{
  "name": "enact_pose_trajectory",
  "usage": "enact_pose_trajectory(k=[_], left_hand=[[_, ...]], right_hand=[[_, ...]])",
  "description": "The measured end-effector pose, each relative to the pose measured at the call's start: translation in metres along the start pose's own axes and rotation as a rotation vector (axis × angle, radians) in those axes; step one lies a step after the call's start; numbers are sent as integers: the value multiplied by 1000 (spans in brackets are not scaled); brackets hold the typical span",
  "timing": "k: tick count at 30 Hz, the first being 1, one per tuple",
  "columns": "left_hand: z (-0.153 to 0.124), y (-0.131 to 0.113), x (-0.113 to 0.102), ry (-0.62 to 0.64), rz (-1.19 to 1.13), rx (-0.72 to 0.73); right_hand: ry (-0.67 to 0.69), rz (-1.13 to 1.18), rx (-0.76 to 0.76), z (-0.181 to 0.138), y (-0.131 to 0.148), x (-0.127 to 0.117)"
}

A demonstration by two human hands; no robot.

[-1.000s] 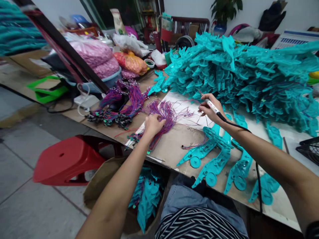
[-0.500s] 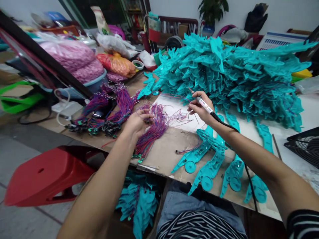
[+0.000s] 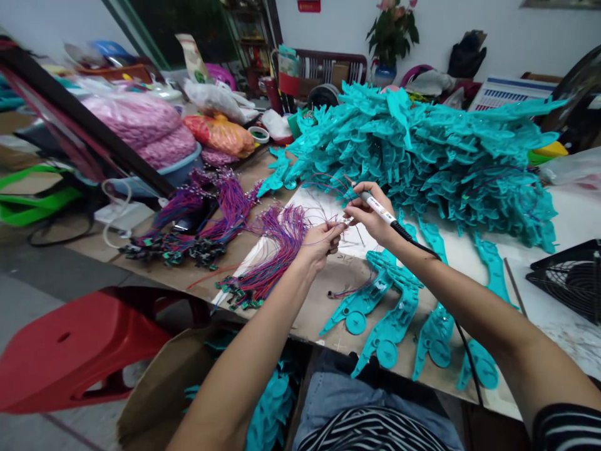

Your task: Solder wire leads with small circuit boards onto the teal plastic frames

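My right hand (image 3: pixel 372 216) is closed around a soldering iron (image 3: pixel 379 208) with a white barrel and a black cord. The iron's tip points up and left. My left hand (image 3: pixel 323 241) is pinched, its fingertips meeting those of my right hand, with thin wires (image 3: pixel 339 219) at them; the exact piece between the fingers is too small to make out. Left of that hand, a bundle of red, blue and purple wires (image 3: pixel 286 241) with small connectors lies across white paper (image 3: pixel 359 243). Below my right forearm, several teal plastic parts (image 3: pixel 394 313) with round discs lie in a row.
A tall heap of teal parts (image 3: pixel 432 150) covers the back of the table. More wire bundles (image 3: pixel 220 203) lie left, near bagged pink pieces (image 3: pixel 131 122) in a blue basin. A black fan (image 3: pixel 570 275) stands right; a red stool (image 3: pixel 79 344) is at lower left.
My left hand has moved right, from above the wire bundle to my right hand's fingertips, and its fingers are now pinched. The wire bundle has shifted left and spread. The soldering iron stays in my right hand.
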State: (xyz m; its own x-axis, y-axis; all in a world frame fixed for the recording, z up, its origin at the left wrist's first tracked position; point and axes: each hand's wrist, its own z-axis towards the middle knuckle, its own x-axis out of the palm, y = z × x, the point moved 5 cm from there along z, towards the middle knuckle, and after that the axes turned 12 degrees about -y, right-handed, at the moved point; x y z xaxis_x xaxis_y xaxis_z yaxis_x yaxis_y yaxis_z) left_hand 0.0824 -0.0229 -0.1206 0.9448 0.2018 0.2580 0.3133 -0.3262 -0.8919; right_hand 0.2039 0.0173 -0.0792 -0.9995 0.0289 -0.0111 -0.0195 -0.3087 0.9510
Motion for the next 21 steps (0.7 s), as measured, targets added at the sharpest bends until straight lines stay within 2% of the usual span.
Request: enact_pose_trajectory(k=[4, 8, 13, 18, 21], left_hand=[[3, -3, -7, -68, -16, 66], [5, -7, -14, -111, -10, 139], [8, -21, -16, -113, 43, 266], [13, -39, -18, -112, 87, 304], [17, -46, -15, -75, 202, 319]], right_hand=[[-53, -71, -105, 0, -2, -7], [-15, -86, -132, 0, -6, -7], [99, -18, -92, 0, -9, -1], [65, 1, -63, 7, -11, -4], [83, 48, -24, 10, -12, -4]])
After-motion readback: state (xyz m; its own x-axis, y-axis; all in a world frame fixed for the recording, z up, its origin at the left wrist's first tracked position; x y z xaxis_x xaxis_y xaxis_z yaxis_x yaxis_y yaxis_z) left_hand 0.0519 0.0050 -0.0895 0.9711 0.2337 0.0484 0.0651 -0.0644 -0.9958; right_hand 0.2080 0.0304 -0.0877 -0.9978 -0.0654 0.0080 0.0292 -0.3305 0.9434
